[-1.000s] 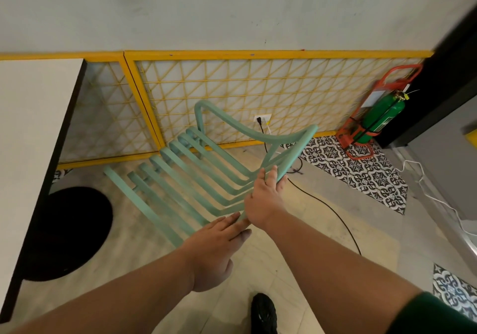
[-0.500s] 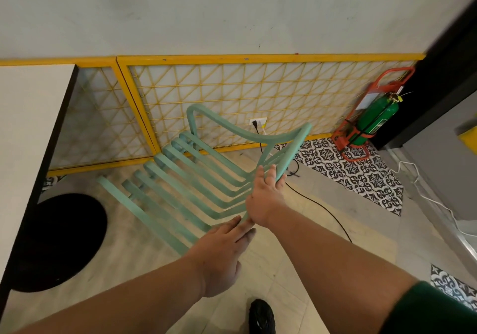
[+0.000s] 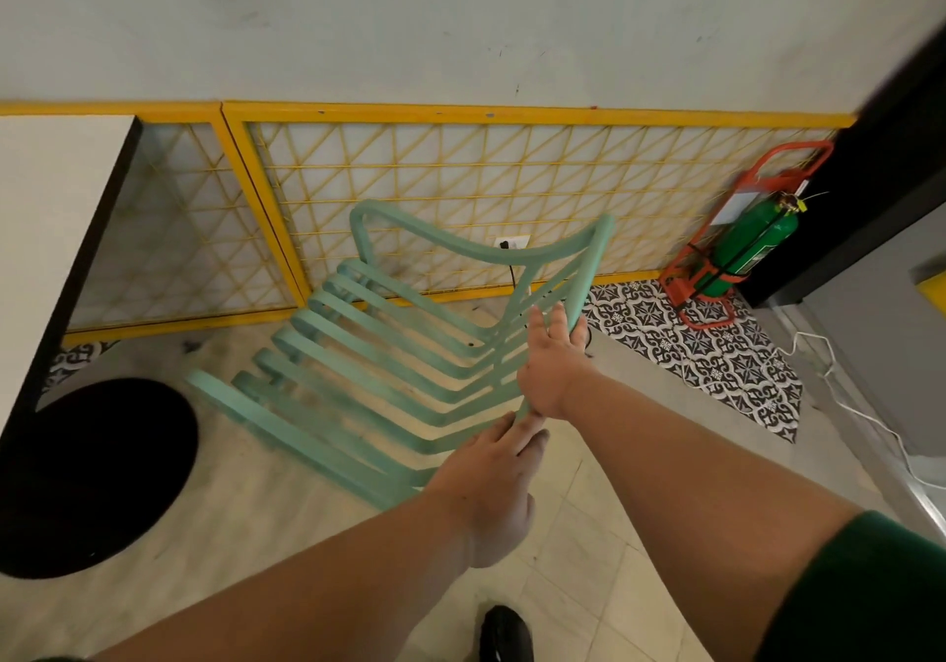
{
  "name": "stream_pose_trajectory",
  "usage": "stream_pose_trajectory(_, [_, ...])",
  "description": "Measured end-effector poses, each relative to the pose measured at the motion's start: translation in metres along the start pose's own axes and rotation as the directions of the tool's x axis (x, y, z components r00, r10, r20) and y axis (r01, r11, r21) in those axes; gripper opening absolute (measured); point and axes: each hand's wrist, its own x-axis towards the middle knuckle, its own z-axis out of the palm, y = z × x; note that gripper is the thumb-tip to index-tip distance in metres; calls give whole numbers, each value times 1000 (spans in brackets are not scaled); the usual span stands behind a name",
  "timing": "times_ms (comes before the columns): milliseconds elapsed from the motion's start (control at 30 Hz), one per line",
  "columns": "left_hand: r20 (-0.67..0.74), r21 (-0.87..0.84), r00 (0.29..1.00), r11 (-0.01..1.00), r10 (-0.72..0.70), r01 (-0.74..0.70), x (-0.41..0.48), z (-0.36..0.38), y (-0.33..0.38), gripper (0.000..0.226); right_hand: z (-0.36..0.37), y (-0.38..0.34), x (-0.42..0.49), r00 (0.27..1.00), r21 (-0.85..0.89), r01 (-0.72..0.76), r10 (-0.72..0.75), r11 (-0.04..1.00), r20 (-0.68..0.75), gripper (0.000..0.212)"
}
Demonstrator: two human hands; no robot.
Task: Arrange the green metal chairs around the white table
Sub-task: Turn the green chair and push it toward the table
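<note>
Because the white table [image 3: 51, 211] stands on my left, I hold the green chair [image 3: 389, 354] by its back, to steer it that way; its seat points at the table's black foot [image 3: 92, 477]. My left hand [image 3: 491, 487] is loose, its straight fingers just touching the back's lower edge. My right hand [image 3: 553, 364] is wrapped on the side bar.

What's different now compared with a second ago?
The chair has tilted a little: the back post being held now tops out above the socket. The left hand has crept up, fingers touching the post just under the right hand. The right hand still holds that post; table and extinguisher unchanged.
</note>
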Motion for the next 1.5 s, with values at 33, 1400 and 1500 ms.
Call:
stream_pose_trajectory(33, [-14, -3, 1000, 1000, 2, -2, 5, 2, 1, 66, 0, 3, 6, 1000, -20, 3, -3, 1000, -3, 66])
stream_pose_trajectory(1400, [92, -277, 963, 923, -252, 268, -42, 31, -40, 42, 52, -34, -109, 967, -451, 242, -175, 859, 187, 64])
stream_pose_trajectory(1500, [163, -274, 950, 913, -267, 304, -31, 24, -40, 31, 52, -32, -106, 961, -457, 258, -179, 851, 209, 57])
